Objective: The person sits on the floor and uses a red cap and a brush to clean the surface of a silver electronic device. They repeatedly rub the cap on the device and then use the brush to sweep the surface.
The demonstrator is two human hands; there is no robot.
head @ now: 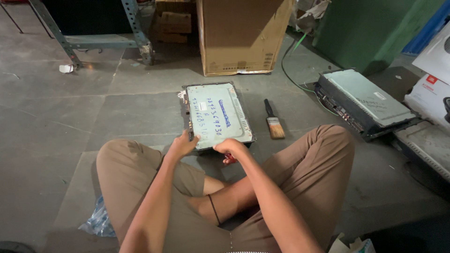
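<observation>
The panel [218,116] lies flat on the floor [56,117]. Left hand [182,145] and right hand [229,147] grip its near edge.

Both hands are gripping the panel's [218,116] near edge: left hand [182,145] at its corner, right hand [229,148] possibly holding something red.

A grey concrete floor [61,117] of large slabs fills the dimly lit room. A blue-grey metal rack frame [93,41] stands at the back left, a tall cardboard box [239,35] beside it, green panels [370,30] behind.
</observation>
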